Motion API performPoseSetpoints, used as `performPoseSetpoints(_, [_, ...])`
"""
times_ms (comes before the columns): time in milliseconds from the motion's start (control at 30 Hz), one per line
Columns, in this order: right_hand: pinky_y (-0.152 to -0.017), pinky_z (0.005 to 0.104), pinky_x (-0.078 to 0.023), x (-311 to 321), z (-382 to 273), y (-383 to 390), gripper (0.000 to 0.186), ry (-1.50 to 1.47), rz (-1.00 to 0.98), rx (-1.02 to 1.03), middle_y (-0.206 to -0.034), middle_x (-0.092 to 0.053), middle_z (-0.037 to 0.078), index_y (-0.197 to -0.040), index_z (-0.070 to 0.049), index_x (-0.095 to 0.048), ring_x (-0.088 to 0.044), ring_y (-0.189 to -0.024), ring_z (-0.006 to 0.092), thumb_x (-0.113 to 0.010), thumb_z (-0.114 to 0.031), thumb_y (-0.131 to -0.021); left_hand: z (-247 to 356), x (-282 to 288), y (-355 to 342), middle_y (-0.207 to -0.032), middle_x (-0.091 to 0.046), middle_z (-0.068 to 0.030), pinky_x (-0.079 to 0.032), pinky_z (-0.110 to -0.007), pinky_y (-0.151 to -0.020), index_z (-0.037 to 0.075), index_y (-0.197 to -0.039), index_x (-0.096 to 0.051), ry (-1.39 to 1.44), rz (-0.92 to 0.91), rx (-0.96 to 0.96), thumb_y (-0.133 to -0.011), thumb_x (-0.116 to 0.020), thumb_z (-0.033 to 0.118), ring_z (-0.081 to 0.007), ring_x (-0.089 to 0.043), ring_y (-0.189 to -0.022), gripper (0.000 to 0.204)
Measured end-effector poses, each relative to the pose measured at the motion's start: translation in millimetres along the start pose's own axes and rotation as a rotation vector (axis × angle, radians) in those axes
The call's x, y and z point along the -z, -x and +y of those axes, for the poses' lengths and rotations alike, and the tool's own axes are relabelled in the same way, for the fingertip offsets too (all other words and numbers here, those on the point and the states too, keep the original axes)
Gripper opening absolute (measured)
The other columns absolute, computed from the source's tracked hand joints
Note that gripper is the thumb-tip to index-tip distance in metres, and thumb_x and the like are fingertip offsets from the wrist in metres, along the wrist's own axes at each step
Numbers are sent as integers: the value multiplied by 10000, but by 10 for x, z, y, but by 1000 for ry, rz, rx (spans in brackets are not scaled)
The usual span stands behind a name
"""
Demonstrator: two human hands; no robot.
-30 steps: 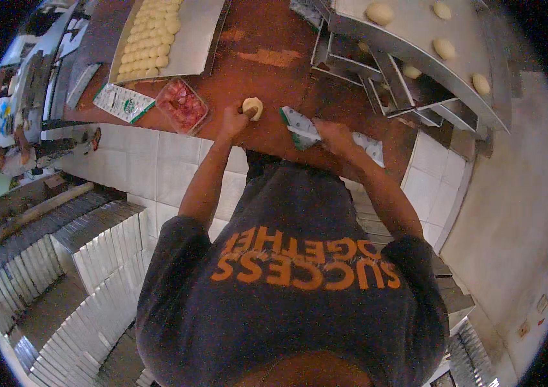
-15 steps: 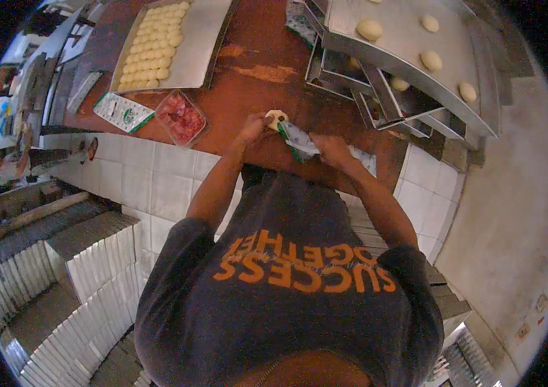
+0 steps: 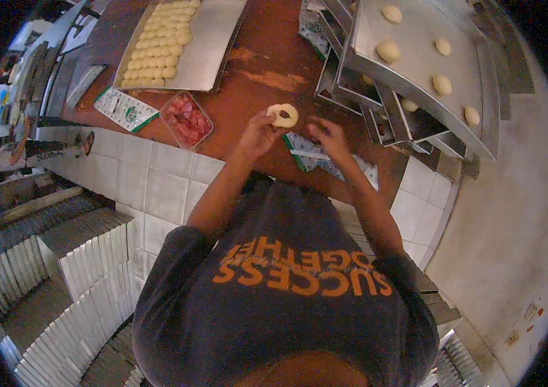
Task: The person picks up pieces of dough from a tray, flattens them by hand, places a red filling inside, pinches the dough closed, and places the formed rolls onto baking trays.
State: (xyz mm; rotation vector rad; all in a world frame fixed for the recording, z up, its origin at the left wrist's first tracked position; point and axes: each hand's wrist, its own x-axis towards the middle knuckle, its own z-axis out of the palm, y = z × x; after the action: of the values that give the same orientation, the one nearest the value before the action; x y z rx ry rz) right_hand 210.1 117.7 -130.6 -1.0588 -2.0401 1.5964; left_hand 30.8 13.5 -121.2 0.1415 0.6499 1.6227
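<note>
The left hand is pinching a round piece of dough with a dark spot in its middle. The right hand is hanging half open beside the dough, with nothing showing in it. A green and white bag is lying under the right hand on the tabletop. A clear tub is sitting left of the left hand.

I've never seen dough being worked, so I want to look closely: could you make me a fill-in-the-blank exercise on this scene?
The pale dough piece is in the person's ____ hand.
The white bag nearest the right hand has an edge coloured ____.
Dough balls on the left tray sit packed together; those on the right tray lie ____.

Missing words: left; green; apart.
</note>
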Motion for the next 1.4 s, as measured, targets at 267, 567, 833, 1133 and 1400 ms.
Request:
performPoseSetpoints(267, [-799,269,-438,-426,-938,-327,233,-213,277,147,-955,-614,79,-975,6,-615,-570,-885,148,-618,-31,-745,161,-438,52,-1194,-467,-100,-364,-419,-948,35,-1201,-395,159,-73,-156,-734,-611,193,-266,-443,-1106,538])
performPoseSetpoints(567, [-863,314,-416,-559,-1307,-471,250,-430,145,149,-977,-610,81,-960,-18,-617,-542,-972,192,-613,-8,-710,428,-625,201,-1228,-418,-16,-374,-353,-899,167,-1295,-297,228,-164,-186,-869,-473,310,-195,-442,-1079,483])
performPoseSetpoints(833, [-801,282,-434,-560,-1283,-506,217,7,26,459,-986,-529,65,-919,-9,-584,-538,-877,154,-627,-12,-706,461,-403,-55,-1066,-527,-48,-439,-294,-804,104,-1075,-481,-53,116,-381,-840,-527,114,-165,-526,-927,240])
performPoseSetpoints(1133, [-822,340,-428,-568,-1489,-524,336,99,211,583,-945,-613,110,-944,-56,-597,-572,-893,258,-669,-66,-616,753,-638,132,-863,-566,-38,-461,-280,-702,16,-1000,-501,-67,265,-209,-798,-608,112,-140,-546,-792,249])
performPoseSetpoints(1400, [-734,339,-408,-615,-1707,-449,178,297,333,753,-825,-606,82,-792,-35,-595,-554,-790,262,-636,-17,-620,694,-949,187,-928,-535,-44,-475,-307,-698,88,-1058,-444,-29,335,-382,-822,-594,202,-146,-532,-801,301])
